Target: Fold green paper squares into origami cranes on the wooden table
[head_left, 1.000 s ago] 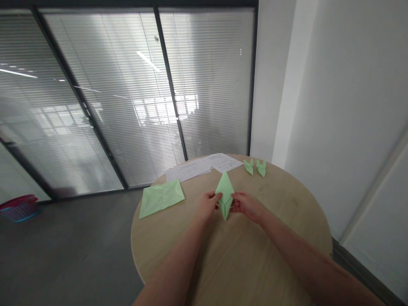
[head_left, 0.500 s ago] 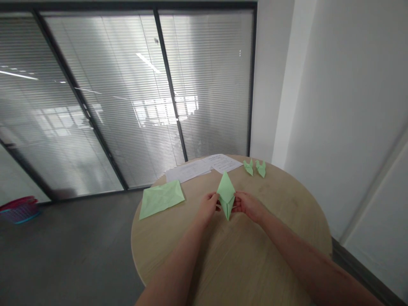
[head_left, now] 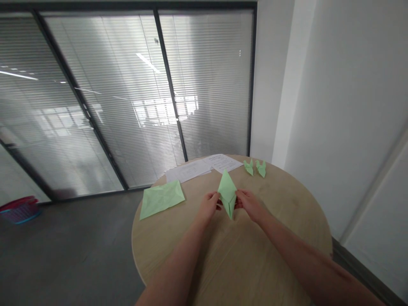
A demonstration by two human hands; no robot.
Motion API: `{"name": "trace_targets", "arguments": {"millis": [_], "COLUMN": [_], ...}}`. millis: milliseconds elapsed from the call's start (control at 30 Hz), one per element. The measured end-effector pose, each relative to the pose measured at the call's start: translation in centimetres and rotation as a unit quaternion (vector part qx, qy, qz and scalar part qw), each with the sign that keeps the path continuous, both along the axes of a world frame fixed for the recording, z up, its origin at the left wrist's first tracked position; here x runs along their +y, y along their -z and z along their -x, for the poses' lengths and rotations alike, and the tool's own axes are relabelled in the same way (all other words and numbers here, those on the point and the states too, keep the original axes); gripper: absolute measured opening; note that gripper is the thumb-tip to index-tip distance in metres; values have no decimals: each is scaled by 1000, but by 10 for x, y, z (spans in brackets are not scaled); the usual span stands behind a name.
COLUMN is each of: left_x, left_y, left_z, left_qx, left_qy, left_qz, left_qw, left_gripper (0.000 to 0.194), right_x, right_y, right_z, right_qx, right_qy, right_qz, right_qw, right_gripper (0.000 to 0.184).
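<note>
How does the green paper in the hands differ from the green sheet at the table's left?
The folded paper is a narrow diamond; the green sheet is a broad, four-sided piece. The folded paper is held between the left hand and right hand, while the green sheet lies on the table, untouched. Both are light green and show creases.

Just the one head cam here, so basically a wearer's-eye view: it sits up above the near side of the round bench [head_left: 242,259] and looks forward and down across it. Fairly close, I'd say. The left hand [head_left: 209,205] and right hand [head_left: 249,204] land mid-frame over the bench, and its near edge gets cut off. Beyond the bench it faces a glass wall [head_left: 124,85], plus a white wall [head_left: 344,119] right of the bench.
</note>
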State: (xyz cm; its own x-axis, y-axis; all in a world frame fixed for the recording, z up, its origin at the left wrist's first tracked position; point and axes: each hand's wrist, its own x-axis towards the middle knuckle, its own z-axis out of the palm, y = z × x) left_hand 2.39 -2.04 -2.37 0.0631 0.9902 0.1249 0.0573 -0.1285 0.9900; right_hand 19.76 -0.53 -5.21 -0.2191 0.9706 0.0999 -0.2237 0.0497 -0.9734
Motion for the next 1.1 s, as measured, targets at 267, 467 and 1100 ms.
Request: {"name": "trace_targets", "arguments": {"millis": [267,467,1100], "left_x": [-2,0,2], "left_y": [-3,0,-2], "left_z": [-1,0,6], "left_qx": [-9,-12,-35], "left_qy": [8,-22,-78], "left_qz": [-3,-8,-32], "left_qw": [1000,1000,996], "left_gripper": [34,37,18], "right_x": [-1,-2,-5], "right_y": [-1,-2,-4], "right_z": [1,-1,2], "right_qx": [-23,-8,-9], "right_qy": [27,24,-8], "right_qz": [-16,-3,5], "right_qw": [999,1000,1000], "right_gripper": [35,29,36]}}
